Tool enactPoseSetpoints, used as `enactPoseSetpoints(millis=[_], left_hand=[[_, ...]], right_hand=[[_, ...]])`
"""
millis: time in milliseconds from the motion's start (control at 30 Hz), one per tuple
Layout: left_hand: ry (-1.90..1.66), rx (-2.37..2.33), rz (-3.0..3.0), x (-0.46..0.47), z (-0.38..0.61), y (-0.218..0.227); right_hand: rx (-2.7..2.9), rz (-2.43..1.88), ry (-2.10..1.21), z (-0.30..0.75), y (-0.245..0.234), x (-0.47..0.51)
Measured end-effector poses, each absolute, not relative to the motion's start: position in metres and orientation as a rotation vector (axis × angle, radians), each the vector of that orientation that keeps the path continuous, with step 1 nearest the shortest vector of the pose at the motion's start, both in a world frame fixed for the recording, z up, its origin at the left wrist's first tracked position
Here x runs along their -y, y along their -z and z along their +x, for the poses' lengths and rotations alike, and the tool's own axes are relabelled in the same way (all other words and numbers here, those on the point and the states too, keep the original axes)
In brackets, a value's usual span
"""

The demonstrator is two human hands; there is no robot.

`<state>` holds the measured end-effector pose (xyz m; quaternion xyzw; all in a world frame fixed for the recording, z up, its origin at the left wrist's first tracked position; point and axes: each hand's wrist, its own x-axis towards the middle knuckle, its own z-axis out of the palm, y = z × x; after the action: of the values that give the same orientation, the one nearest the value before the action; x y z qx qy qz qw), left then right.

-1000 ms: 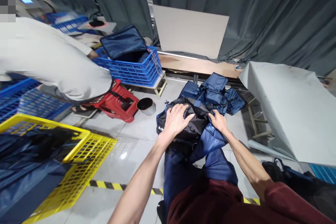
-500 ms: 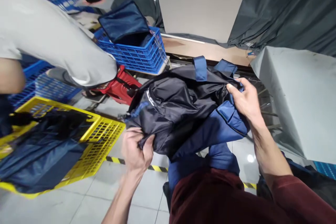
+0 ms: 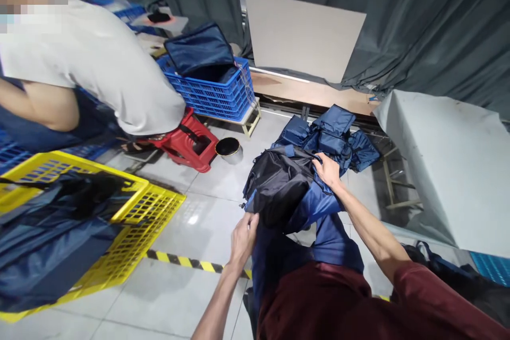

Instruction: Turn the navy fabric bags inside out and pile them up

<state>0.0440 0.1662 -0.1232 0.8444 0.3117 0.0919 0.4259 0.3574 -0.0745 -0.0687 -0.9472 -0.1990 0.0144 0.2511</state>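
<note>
A dark blue bag [image 3: 274, 183] with black lining facing outward hangs between my two hands, in front of my knees. My left hand [image 3: 244, 239] is closed on its lower left edge, with the fingertips partly hidden. On the upper right edge, my right hand [image 3: 327, 171] pinches the fabric near a blue strap. The bag is crumpled, and its blue outer side shows below my right hand. Just beyond it, several folded blue bags [image 3: 332, 135] lie in a pile on the floor.
At left, a yellow crate [image 3: 143, 223] holds blue bags. A co-worker in a grey shirt [image 3: 103, 58] sits on a red stool [image 3: 195, 143], beside a small bin [image 3: 230, 151]. Blue crates [image 3: 223, 98] stand on a low bench. A grey-covered table [image 3: 450, 170] is at right.
Both hands have moved closer together, and the bag has gone lower and nearer my legs, bunching up. The pile of blue bags and the bin have come into view. The co-worker has shifted slightly.
</note>
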Motion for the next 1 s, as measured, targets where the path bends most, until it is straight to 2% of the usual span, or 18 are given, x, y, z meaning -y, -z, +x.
enactPoseSetpoints(millis=[100, 200, 300, 567, 633, 733, 833, 933, 1000], left_hand=[[-0.223, -0.818, 2.149, -0.181, 0.070, 0.087], [-0.356, -0.588, 2.384, -0.187, 0.125, 0.060], [-0.314, -0.418, 2.398, -0.184, 0.168, 0.047], [-0.877, -0.514, 2.320, -0.155, 0.127, 0.008], [-0.758, -0.614, 2.307, -0.147, 0.128, 0.017], [-0.491, -0.712, 2.293, -0.136, 0.143, 0.048], [-0.430, -0.802, 2.254, -0.133, 0.158, 0.076], [-0.395, -0.864, 2.180, -0.134, 0.160, 0.087], [-0.398, -0.861, 2.190, -0.131, 0.154, 0.089]], right_hand=[[0.772, -2.495, 0.149, 0.348, 0.068, 0.072], [0.876, -2.401, 0.349, 0.341, 0.076, 0.073], [0.825, -2.329, 0.496, 0.340, 0.082, 0.076], [0.595, -2.159, 0.519, 0.351, 0.077, 0.101], [0.504, -2.197, 0.421, 0.348, 0.100, 0.105], [0.283, -2.362, 0.105, 0.338, 0.149, 0.100], [0.182, -2.470, -0.128, 0.345, 0.177, 0.090], [0.241, -2.453, -0.139, 0.363, 0.160, 0.092], [0.261, -2.402, 0.019, 0.364, 0.132, 0.102]])
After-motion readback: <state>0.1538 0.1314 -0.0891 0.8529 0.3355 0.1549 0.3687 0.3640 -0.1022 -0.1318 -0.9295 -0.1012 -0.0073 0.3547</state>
